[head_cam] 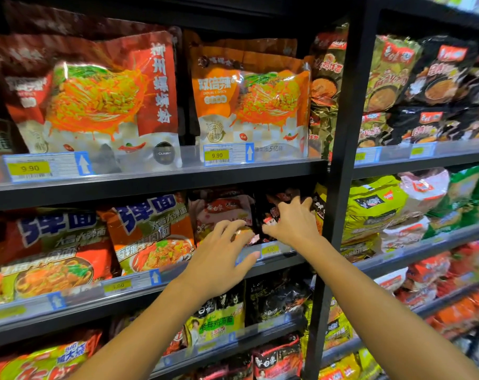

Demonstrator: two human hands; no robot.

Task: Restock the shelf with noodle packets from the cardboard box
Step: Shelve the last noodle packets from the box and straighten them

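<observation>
A black noodle packet [268,215] stands on the middle shelf [276,260], close to the black upright post. My right hand [294,224] lies against its front with fingers spread and thumb stretched to the left, pressing on it. My left hand [221,256] hovers just left of it, in front of the shelf edge, fingers relaxed and holding nothing. Behind my left hand's fingertips sits a pink noodle packet [221,212]. The cardboard box is out of view.
Large orange-red noodle bags [249,100] fill the shelf above, behind price tags [227,154]. Orange packets with blue lettering [147,231] stand to the left on the middle shelf. A black post [342,160] divides off the right bay, packed with green, white and black packets. Lower shelves hold more packets.
</observation>
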